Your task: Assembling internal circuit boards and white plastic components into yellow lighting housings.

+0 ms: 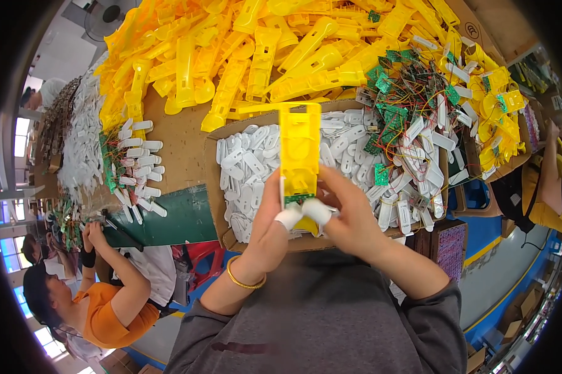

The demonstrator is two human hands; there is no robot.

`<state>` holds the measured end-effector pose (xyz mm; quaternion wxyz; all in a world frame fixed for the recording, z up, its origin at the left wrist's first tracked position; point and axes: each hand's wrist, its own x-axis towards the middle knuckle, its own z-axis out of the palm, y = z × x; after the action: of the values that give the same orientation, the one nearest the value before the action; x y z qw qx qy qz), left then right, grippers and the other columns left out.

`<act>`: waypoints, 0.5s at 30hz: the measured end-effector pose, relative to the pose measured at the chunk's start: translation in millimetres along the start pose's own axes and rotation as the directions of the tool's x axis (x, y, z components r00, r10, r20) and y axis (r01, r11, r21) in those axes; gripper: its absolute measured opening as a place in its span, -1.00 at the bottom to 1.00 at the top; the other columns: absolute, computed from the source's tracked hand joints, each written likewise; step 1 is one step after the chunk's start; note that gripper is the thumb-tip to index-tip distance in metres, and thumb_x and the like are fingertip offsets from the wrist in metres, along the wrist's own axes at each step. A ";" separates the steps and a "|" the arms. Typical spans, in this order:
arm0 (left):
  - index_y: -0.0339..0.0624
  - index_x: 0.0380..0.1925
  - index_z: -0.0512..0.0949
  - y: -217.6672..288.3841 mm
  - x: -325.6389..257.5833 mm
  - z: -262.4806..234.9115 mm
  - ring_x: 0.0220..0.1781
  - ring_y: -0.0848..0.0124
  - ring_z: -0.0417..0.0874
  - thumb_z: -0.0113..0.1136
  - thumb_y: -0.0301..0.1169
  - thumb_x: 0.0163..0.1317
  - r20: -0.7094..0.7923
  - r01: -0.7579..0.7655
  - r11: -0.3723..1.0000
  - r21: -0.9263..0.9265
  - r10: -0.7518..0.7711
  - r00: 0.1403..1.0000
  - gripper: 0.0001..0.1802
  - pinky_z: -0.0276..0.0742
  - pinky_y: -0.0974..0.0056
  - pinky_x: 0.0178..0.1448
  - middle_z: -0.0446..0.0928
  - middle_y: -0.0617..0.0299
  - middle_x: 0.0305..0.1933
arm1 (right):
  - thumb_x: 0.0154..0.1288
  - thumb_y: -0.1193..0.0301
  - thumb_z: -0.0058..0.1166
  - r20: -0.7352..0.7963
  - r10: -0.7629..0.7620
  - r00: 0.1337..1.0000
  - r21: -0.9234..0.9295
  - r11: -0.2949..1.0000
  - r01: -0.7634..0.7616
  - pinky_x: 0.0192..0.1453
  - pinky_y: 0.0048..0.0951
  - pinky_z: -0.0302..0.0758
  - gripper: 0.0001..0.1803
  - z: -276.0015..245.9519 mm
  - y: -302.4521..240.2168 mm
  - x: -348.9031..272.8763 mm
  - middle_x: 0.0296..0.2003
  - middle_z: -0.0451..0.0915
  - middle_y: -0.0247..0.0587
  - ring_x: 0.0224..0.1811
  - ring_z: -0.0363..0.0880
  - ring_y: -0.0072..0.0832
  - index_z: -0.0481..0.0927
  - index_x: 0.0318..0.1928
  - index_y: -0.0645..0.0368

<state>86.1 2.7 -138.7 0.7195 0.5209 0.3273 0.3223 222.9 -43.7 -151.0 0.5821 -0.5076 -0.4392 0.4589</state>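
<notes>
Between my two hands stands a long yellow plastic housing (300, 149), its hollow, ribbed side facing me. My left hand (265, 227) grips its left edge, and the fingers of my right hand (354, 221) wrap round the right edge. White covers sit on both thumbs, which press together at the housing's lower end. A small green circuit board (300, 198) shows just above the thumbs, partly hidden by them. Below the housing lies a cardboard box (216, 206) filled with white oval plastic pieces (246, 163).
Yellow housings (262, 59) are heaped at the far side. Green circuit boards with red wires (396, 115) and white parts pile over the box's right side. More wired white parts (137, 162) lie left, by a green mat (175, 215). A person in orange (115, 311) works at lower left.
</notes>
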 end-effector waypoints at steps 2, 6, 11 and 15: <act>-0.34 0.22 0.07 4.7 -1.7 -1.1 0.07 0.33 0.42 -0.26 -0.51 0.18 0.022 0.075 0.984 -0.164 -0.073 0.997 -0.46 0.31 0.32 0.15 0.30 0.07 0.11 | 0.07 0.53 0.22 -0.021 -0.244 0.970 -0.314 0.922 0.225 -0.16 -0.52 0.47 -0.52 -2.9 -8.3 -3.6 -0.15 0.49 -0.21 -0.18 0.51 -0.50 0.45 0.05 0.29; -0.33 0.26 0.03 -0.6 -4.6 -2.3 0.16 0.40 0.31 -0.28 -0.53 0.18 -0.030 0.010 0.988 -0.155 -0.015 0.999 -0.42 0.19 0.32 0.24 0.26 0.09 0.14 | -0.22 0.54 0.33 0.155 -0.578 0.801 -0.669 0.535 0.516 -0.40 -0.52 0.43 -0.49 -3.5 -7.2 -0.8 -0.31 0.50 -0.19 -0.42 0.48 -0.38 0.56 -0.11 0.27; -0.35 0.25 0.04 -1.8 -3.2 2.4 0.16 0.40 0.29 -0.28 -0.55 0.18 -0.115 -0.008 0.997 -0.073 0.000 0.993 -0.43 0.18 0.32 0.25 0.26 0.10 0.14 | -0.22 0.56 0.25 0.190 -0.583 0.790 -0.745 0.439 0.503 -0.47 -0.45 0.47 -0.57 1.3 -3.9 2.6 -0.39 0.53 -0.19 -0.48 0.52 -0.33 0.56 -0.20 0.29; -0.38 0.25 0.05 -3.4 -4.5 5.7 0.17 0.38 0.29 -0.29 -0.57 0.20 -0.129 -0.040 0.999 0.014 0.042 0.991 -0.45 0.17 0.34 0.25 0.26 0.09 0.14 | -0.19 0.54 0.25 0.209 -0.608 0.766 -0.747 0.406 0.526 -0.45 -0.42 0.52 -0.59 0.1 -0.5 0.6 -0.39 0.54 -0.16 -0.46 0.56 -0.30 0.55 -0.20 0.31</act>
<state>88.5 -4.8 -140.0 0.6869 0.5096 0.3643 0.3684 222.9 -43.0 -150.5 0.4469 -0.5467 -0.7077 -0.0247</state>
